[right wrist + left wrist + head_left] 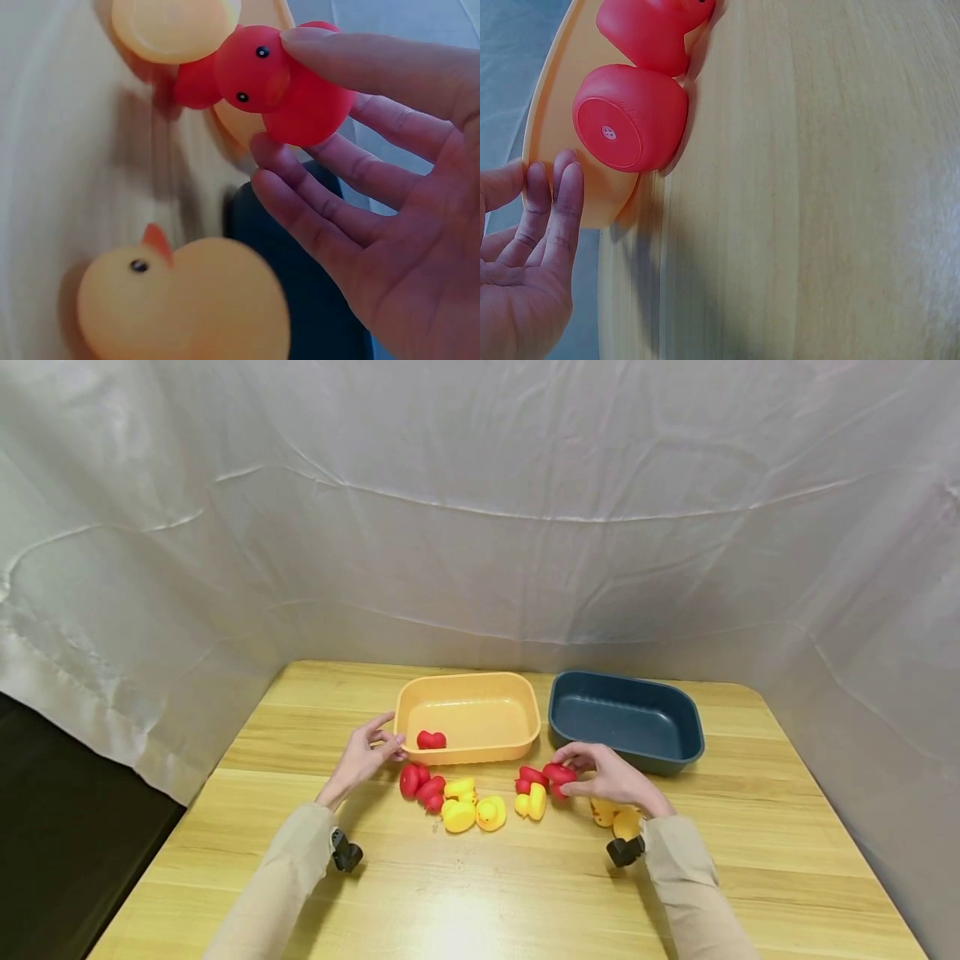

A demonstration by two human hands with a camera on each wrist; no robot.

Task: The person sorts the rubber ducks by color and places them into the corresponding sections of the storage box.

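Loose beige sleeves (277, 881), each with a small black device (346, 853) at the wrist, come closest to the head camera over the surface (405, 902). At the left, the person's left hand (362, 755) has loosely bent fingers at the near left corner of an orange tub (487, 718); whether they pinch its rim cannot be told. Inside lies one small red toy (431, 741), the only one seen in a tub. Just in front, two red ducks (409, 781) lie beside three yellow ducks (459, 816). Farther right, another red duck (533, 775) lies near a lone yellow duck (536, 802). Next to these, the right hand (609, 775) pinches a held duck (277, 86), red too, between thumb and fingers, near a navy tub (626, 718). Other yellow ducks (626, 824) show partly behind the right wrist. With most toys outside the tubs, the work looks to be at an early stage.

Both tubs are rounded oblongs, apparently moulded plastic, the orange one's floor catching a soft gloss. The ducks look smooth and rubbery, round-headed, with dotted eyes; one red base shows a flat oval with a small disc. Wood grain streaks the surface, and creased, silvery cloth (480, 560) hangs behind.
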